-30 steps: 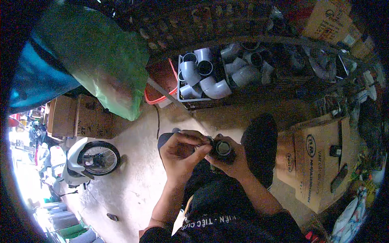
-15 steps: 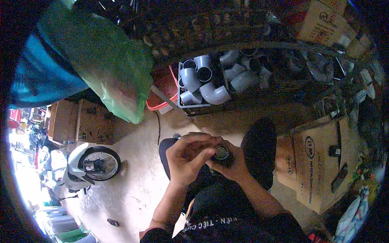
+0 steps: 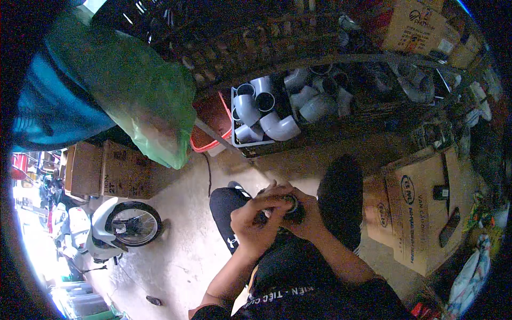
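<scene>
In front of my lap, my right hand [image 3: 306, 220] is closed round a dark cylindrical object with a pale round rim [image 3: 292, 205]. Its lower part lies hidden in the palm, and I cannot make out its exact kind. My left hand [image 3: 255, 220] is curled against its left side, thumb and fingers bent across the rim and touching it. The two hands meet at the fingertips. Beyond them, a grey crate [image 3: 250, 144] holds several grey plastic pipe elbows [image 3: 281, 127].
To the right stands a cardboard box [image 3: 421, 213] with a dark phone-like object [image 3: 449, 226] on it. A red-rimmed basket [image 3: 212, 120] and a green plastic bag [image 3: 144, 101] are at the far left. A motorbike wheel [image 3: 154, 224] and brown cartons [image 3: 125, 168] are left.
My left hand has turned and moved right, its fingers now lying over the round end of the object, covering more of it. The view has shifted slightly.
</scene>
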`<state>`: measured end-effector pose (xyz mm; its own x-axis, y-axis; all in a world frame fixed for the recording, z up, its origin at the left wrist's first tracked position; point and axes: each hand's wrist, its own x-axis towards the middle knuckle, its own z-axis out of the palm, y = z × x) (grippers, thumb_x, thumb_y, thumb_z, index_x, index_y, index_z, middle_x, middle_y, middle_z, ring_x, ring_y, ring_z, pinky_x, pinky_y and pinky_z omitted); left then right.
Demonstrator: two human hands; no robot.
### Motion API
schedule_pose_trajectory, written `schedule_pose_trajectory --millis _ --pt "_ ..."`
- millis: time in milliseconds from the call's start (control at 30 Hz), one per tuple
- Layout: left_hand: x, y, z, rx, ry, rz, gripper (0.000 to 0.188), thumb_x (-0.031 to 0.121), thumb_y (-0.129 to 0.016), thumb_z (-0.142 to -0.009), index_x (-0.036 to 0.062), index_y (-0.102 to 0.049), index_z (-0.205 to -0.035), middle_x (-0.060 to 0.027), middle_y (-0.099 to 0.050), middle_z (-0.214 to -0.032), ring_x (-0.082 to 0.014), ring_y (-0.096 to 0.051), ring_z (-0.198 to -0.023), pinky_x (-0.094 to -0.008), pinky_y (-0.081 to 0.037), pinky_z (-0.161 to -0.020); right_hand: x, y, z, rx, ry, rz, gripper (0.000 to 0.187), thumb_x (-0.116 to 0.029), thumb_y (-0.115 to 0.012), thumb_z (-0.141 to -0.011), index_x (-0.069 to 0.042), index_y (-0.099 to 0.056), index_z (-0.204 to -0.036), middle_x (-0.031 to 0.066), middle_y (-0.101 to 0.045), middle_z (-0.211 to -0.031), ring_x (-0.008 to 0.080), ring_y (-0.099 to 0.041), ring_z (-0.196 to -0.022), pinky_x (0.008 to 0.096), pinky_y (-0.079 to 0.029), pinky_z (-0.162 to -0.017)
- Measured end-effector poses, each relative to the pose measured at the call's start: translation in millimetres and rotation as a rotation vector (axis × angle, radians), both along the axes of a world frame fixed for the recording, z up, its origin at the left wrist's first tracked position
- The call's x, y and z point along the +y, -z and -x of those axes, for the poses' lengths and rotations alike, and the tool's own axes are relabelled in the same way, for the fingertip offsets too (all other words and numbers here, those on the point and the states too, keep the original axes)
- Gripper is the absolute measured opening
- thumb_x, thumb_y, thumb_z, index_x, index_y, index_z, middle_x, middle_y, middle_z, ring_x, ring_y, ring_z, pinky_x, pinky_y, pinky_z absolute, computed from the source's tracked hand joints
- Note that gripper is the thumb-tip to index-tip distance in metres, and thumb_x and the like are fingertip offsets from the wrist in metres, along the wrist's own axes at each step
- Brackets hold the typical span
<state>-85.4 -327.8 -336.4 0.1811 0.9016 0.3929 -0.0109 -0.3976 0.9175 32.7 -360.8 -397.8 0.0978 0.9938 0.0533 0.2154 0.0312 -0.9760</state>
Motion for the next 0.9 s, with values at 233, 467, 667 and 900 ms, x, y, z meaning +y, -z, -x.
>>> schedule_pose_trajectory --millis 233,467,667,900 --pt "0.4 -0.6 0.8 -0.093 0.001 0.027 0.012 -0.010 -0.062 -0.075 -0.0024 -0.058 -0.082 -0.0192 -0.066 -0.092 -0.0246 -0.064 -0.094 -0.0474 -0.033 -0.102 0.6 -5.7 0.8 0.022 0.039 -0.052 0.052 -0.026 -0.080 -0.060 -0.008 -0.058 -0.103 0.0115 -0.065 -0.095 0.0271 -0.064 -0.090 0.0362 -0.049 -0.084" --pt "-2.7 8.1 -4.3 0.112 -0.042 -0.019 0.013 -0.008 -0.065 -0.074 -0.0005 -0.057 -0.079 -0.0184 -0.067 -0.090 -0.0234 -0.066 -0.090 -0.0476 -0.028 -0.106 2.6 18.4 1.1 0.047 0.010 -0.056 0.048 -0.027 -0.080 -0.061 -0.009 -0.059 -0.100 0.0107 -0.066 -0.095 0.0274 -0.064 -0.089 0.0366 -0.048 -0.086" --pt "-0.9 12.2 -6.5 -0.062 -0.112 -0.054 0.016 -0.010 -0.063 -0.075 -0.0015 -0.051 -0.081 -0.0200 -0.067 -0.087 -0.0278 -0.066 -0.090 -0.0529 -0.022 -0.106 1.9 -2.1 -0.4 0.025 0.028 -0.025 0.049 -0.026 -0.081 -0.059 -0.009 -0.060 -0.099 0.0104 -0.066 -0.095 0.0270 -0.063 -0.090 0.0368 -0.048 -0.086" --pt "2.6 14.1 -10.1 0.031 -0.092 -0.101 0.018 -0.012 -0.061 -0.076 -0.0014 -0.048 -0.083 -0.0223 -0.066 -0.085 -0.0281 -0.065 -0.091 -0.0539 -0.024 -0.105 4.4 4.5 -2.5 -0.009 0.046 -0.035 0.048 -0.026 -0.081 -0.059 -0.009 -0.060 -0.099 0.0102 -0.065 -0.094 0.0274 -0.063 -0.088 0.0367 -0.049 -0.084"
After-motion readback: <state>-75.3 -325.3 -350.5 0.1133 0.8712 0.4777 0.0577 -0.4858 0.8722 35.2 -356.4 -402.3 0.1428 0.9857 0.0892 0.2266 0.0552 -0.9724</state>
